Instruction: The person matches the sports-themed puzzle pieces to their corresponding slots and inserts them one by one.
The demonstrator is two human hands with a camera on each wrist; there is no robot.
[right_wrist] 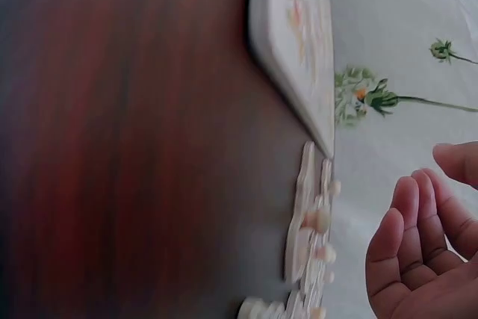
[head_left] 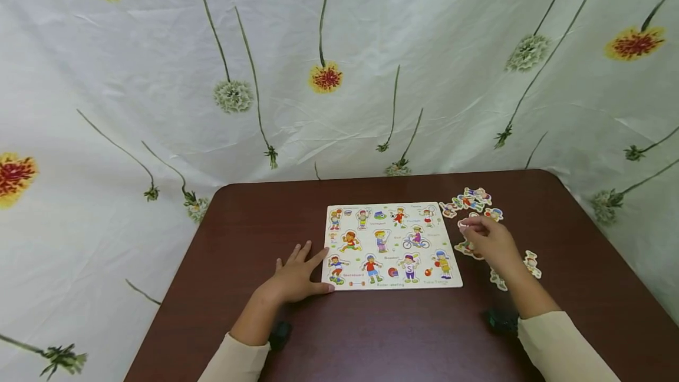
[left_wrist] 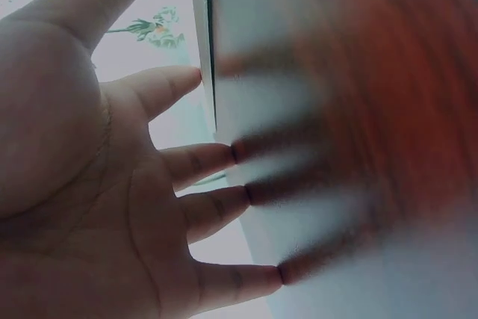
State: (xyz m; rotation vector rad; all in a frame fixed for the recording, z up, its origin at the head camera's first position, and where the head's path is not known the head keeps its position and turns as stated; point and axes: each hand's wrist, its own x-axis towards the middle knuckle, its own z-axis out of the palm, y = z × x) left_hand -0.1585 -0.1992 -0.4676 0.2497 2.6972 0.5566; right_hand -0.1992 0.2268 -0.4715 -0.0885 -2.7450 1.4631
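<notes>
A white puzzle board (head_left: 392,283) with colourful sports figures and printed words lies flat on the table. My left hand (head_left: 294,279) rests at its left edge, fingers spread, thumb and index fingertip touching the board; the left wrist view shows the straight fingers and bare palm. My right hand (head_left: 492,244) hovers over the loose figure pieces (head_left: 467,249) right of the board. In the right wrist view its fingers are loosely bent, thumb apart, with nothing visible between them. Round knobs (right_wrist: 317,220) stick up from the wooden pieces beneath.
More figure pieces (head_left: 479,195) lie clustered near the board's upper right corner, and another piece (head_left: 532,264) lies beyond the right wrist. The dark brown table (head_left: 254,217) has rounded far corners. Behind it hangs a white flowered cloth (head_left: 456,75).
</notes>
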